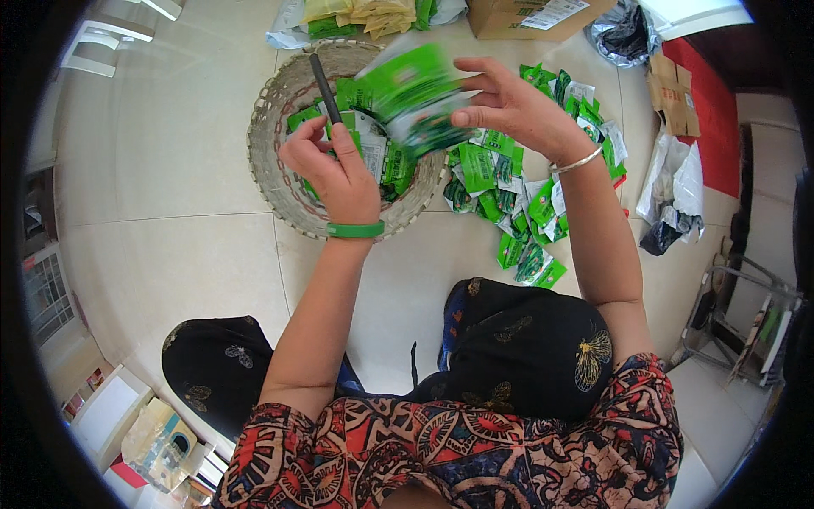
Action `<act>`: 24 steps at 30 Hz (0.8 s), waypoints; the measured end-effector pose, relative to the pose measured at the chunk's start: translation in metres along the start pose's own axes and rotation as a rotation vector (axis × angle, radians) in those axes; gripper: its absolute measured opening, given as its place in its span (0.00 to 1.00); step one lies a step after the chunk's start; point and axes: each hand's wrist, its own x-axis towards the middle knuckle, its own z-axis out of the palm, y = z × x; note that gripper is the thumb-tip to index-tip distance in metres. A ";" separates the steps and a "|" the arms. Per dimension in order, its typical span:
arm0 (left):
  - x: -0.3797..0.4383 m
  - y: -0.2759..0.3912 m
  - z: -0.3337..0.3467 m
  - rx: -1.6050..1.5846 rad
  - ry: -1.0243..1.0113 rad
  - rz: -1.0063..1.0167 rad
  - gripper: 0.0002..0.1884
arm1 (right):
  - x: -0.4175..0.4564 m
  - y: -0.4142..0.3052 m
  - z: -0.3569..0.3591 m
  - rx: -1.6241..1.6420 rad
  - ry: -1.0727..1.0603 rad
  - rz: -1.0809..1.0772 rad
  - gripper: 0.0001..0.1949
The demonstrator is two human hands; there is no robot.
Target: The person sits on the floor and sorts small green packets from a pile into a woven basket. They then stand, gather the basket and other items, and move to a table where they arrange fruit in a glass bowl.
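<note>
My left hand [337, 165], with a green wristband, grips a dark slim rod-like tool [325, 86] between thumb and fingers. It is over a round woven basket [270, 153] that holds several green and white packets [397, 168]. A motion-blurred green and white packet [416, 95] is in the air above the basket's right side. Beside it is my right hand [509, 105], wearing a bangle, its fingers spread and their tips at the packet's edge. Whether they grip it cannot be made out. The tool's lower end is hidden by my left hand.
A loose pile of similar packets [499, 172] lies on the tiled floor right of the basket. Beyond are yellowish bags [362, 13], a cardboard box [531, 19] and a silver-and-black bag [623, 35]. A metal-framed stool [741, 318] is at the far right.
</note>
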 end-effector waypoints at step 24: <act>-0.002 0.000 0.001 -0.056 -0.050 -0.041 0.12 | -0.050 0.121 0.000 -0.532 -0.198 0.005 0.26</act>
